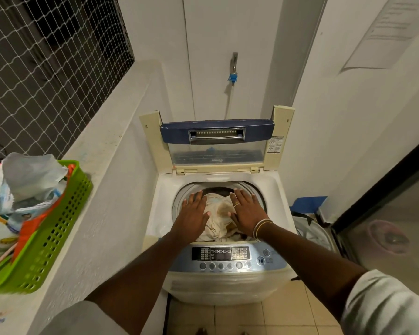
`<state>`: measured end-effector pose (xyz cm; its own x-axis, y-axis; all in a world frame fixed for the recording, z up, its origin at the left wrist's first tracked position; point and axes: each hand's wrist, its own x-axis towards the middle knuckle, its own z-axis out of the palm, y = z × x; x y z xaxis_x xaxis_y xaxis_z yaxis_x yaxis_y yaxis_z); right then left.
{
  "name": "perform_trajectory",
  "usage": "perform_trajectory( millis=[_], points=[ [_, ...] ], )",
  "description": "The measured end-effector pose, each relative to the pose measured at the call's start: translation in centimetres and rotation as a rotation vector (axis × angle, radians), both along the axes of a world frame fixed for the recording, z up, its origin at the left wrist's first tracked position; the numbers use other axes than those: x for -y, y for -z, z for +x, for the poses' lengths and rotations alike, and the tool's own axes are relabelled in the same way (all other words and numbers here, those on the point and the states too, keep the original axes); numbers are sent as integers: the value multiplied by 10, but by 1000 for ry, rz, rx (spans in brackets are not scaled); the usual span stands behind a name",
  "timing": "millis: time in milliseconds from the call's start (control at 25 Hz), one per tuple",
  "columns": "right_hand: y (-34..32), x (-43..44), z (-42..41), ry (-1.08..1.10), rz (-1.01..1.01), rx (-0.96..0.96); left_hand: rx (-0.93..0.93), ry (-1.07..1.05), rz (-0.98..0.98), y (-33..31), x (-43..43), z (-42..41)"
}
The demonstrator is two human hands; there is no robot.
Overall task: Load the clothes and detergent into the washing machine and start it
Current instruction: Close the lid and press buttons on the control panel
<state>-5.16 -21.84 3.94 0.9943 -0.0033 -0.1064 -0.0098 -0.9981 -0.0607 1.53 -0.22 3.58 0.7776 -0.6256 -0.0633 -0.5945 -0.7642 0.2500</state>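
A white top-loading washing machine (275, 189) stands in front of me with its blue-edged lid (215, 131) folded upright at the back. Cream and dark clothes (219, 217) fill the drum up to the rim. My left hand (194, 213) lies flat on the left of the pile with straight fingers. My right hand (247, 209), with a ring and bangles, presses flat on the right of the pile. The control panel (228, 256) with buttons and a display sits at the front edge. Detergent bags (24, 182) stand in a green basket (56, 238) on the left ledge.
A white ledge (107, 151) runs along the left under a netted opening. A tap with a blue fitting (233, 77) hangs on the back wall. A blue object and a bag (307, 228) sit on the floor right of the machine, beside a glass door (392, 213).
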Motion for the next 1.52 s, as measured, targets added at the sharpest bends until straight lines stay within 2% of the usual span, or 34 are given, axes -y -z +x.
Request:
perform_trajectory(
  millis=[280,760,1200,1320,1520],
  points=[
    [-28,-5,12,5,-13,87,88,8,21,-26,4,12],
    [-127,7,94,-1,-51,260,237,12,-43,-124,41,81],
    [-129,7,145,20,-51,166,165,57,-33,-137,71,140],
    [-132,10,149,27,-92,143,119,43,-21,-137,70,145],
    [-136,3,139,20,-170,148,156,75,-20,-136,68,136]
  ],
)
